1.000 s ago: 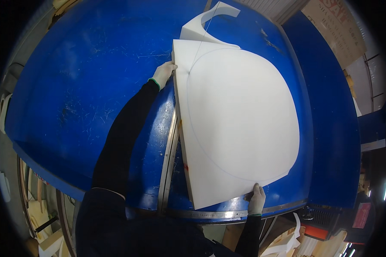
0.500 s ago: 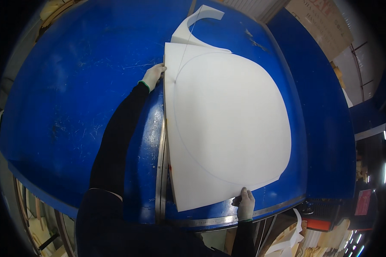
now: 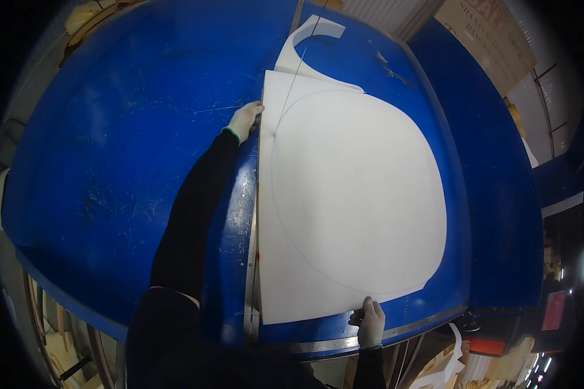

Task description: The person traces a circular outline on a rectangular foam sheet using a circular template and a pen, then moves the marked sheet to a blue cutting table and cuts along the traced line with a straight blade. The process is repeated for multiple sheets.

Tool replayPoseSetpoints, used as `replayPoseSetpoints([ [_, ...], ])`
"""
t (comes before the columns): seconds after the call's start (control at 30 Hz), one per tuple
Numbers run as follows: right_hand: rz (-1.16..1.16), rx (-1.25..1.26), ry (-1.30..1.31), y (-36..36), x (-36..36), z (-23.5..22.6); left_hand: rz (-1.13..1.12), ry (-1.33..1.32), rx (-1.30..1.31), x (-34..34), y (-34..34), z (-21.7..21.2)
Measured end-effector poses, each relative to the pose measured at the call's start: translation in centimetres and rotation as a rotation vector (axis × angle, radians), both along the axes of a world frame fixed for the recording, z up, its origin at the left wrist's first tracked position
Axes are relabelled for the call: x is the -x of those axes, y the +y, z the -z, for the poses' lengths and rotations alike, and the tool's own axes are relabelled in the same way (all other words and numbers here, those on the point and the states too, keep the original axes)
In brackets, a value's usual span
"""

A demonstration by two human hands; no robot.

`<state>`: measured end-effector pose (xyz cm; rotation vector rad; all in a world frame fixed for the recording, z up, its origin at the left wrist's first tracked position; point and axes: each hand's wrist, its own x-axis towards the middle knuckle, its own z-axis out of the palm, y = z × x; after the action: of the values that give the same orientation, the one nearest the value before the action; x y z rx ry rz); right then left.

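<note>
A thick white foam block [image 3: 357, 194] lies on the blue worktable [image 3: 110, 155], with a large rounded outline drawn on its top. Its right side follows a curve, while its left side is straight. A thin taut wire or blade [image 3: 296, 74] slants down to the block and meets it by the outline at the upper left. My left hand [image 3: 245, 120], in a pale glove, is closed on the block's far left edge. At the near edge my gloved right hand [image 3: 370, 324] grips the foam, thumb on top. Its other fingers are partly hidden.
Behind the block, touching it, lies a curved white foam offcut [image 3: 287, 59]. Metal strips [image 3: 251, 272] run along a seam and the table's near edge. A cardboard sheet [image 3: 490, 42] stands at the far right. White scraps [image 3: 444, 369] lie below the table's right front.
The foam block has turned slightly clockwise, its far end shifting right and its near left corner left. Both hands have moved with it, still holding on. The whole view has also shifted a little.
</note>
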<state>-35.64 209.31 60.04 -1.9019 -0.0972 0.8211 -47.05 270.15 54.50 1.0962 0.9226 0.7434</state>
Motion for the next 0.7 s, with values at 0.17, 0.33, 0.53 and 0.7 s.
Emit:
replayPoseSetpoints([
  [0.17,-0.093,0.112,-0.114,-3.3,-2.9,-1.4,-0.075,-0.083,0.12,3.5,-3.2,1.3],
  [0.33,0.132,0.097,-0.443,-7.7,-15.7,-1.5,0.026,0.089,0.188,7.2,-12.9,-0.2],
  [0.53,0.193,0.49,-0.881,-2.9,-34.1,0.2,0.052,0.178,0.208,9.1,-25.0,-4.2],
  [0.7,0.025,0.198,-0.447,-1.5,-39.3,4.0,0.018,0.568,-0.153,9.1,-30.2,-4.6],
])
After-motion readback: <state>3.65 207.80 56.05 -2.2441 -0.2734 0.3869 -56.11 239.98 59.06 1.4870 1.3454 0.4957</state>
